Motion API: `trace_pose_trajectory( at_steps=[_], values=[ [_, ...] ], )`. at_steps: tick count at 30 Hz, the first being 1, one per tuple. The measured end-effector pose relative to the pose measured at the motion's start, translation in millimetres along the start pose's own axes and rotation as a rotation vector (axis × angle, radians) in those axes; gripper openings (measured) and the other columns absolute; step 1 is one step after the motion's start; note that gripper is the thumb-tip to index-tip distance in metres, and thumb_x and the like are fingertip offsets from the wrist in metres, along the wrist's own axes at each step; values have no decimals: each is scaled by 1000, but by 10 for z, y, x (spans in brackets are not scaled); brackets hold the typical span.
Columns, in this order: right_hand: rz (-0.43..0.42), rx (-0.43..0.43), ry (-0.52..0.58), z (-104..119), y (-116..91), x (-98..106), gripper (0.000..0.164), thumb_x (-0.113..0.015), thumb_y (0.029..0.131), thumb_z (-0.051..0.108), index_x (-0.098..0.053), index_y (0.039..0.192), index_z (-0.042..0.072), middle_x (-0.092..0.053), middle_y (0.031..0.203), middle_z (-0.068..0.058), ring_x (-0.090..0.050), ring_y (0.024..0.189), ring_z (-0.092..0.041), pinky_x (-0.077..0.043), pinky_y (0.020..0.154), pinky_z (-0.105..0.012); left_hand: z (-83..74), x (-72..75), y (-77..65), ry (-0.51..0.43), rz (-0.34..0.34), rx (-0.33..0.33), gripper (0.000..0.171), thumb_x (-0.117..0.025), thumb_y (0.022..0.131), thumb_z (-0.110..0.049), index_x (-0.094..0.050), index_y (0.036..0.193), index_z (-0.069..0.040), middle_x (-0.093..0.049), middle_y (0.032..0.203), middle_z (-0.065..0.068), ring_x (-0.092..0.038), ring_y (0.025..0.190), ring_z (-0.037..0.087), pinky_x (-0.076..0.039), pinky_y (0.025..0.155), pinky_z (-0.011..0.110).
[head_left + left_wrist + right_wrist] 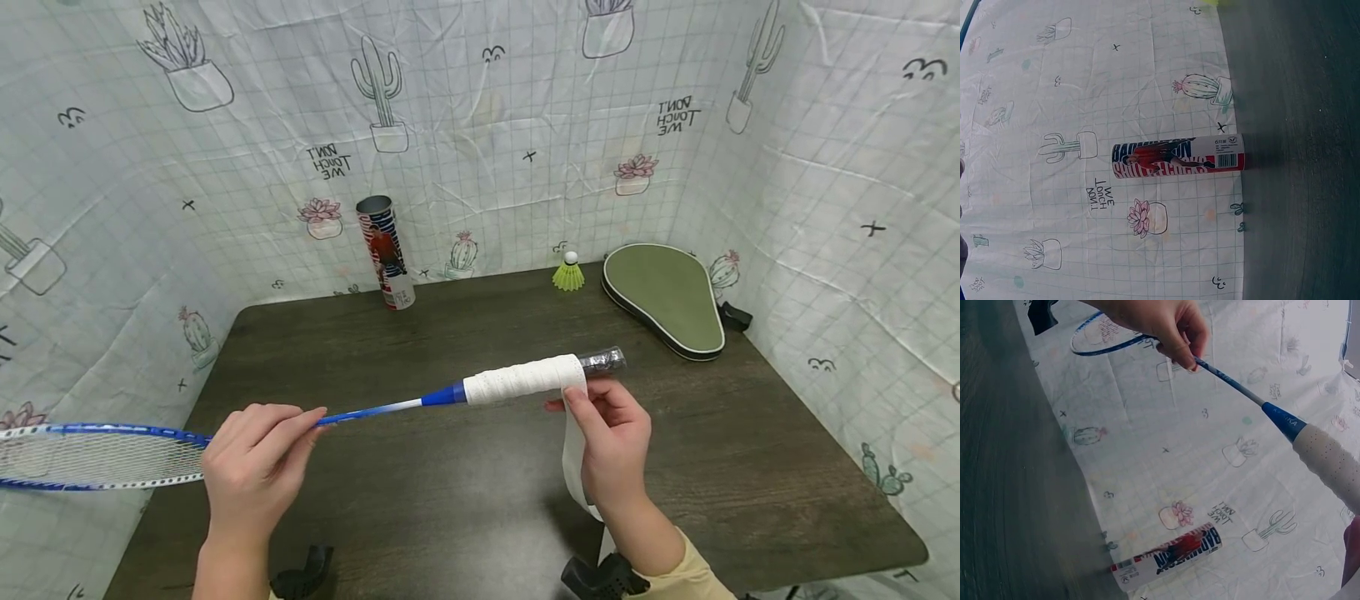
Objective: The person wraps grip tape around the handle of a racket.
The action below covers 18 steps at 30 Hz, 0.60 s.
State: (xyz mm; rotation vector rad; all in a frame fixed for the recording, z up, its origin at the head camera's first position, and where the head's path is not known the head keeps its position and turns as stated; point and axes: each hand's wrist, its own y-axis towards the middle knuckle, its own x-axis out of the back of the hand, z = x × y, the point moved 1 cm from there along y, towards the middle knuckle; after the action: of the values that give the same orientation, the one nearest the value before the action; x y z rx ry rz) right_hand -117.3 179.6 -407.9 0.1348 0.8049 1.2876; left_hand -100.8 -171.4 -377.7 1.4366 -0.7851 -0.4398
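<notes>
A blue and white badminton racket is held above the table, head to the left, handle to the right. My left hand pinches its shaft near the racket head. White perforated grip tape is wound round most of the handle; the butt end stays dark under clear film. Between thumb and fingers, my right hand pinches the tape where it leaves the handle. The loose tape strip hangs down behind the right wrist. The right wrist view shows the wound handle and the left hand on the shaft.
A shuttlecock tube stands upright at the back left of the dark wooden table. Toward the back right are a yellow shuttlecock and a green paddle-shaped case. A cactus-print cloth hangs behind and at both sides.
</notes>
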Motion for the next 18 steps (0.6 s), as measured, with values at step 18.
trace_pose_trajectory(
  at_steps=[18],
  values=[
    [-38,-38,-110,-7,2,17,14,-67,93,-11,-59,87,-20,-73,81,-9,-74,66,-18,-61,74,-28,14,-25,7,53,-6,34,33,-76,95,-33,-81,80,-4,-67,68,7,-56,57,25,-34,69,31]
  ],
)
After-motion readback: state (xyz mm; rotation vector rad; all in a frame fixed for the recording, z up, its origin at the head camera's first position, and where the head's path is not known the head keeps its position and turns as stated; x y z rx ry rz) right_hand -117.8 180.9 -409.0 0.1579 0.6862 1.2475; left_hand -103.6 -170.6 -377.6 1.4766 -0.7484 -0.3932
